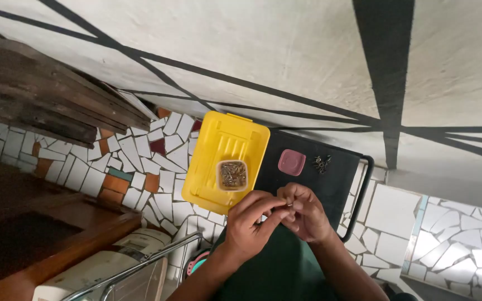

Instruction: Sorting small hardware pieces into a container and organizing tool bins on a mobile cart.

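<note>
We've got both hands pinched together over one tiny metal piece point(289, 205) — left hand point(252, 223) and right hand point(307, 214) fingertips closed narrow on it, just above the near edge of the dark tray point(341, 184). Best bet is probably keeping the hands low over the tray, so a drop lands there. The small cup of screws point(233, 174) sits on the yellow lid point(207, 167) just beside us; the pink cap point(292, 162) and a loose pile of parts point(322, 163) lie farther back — open room in between.
</note>
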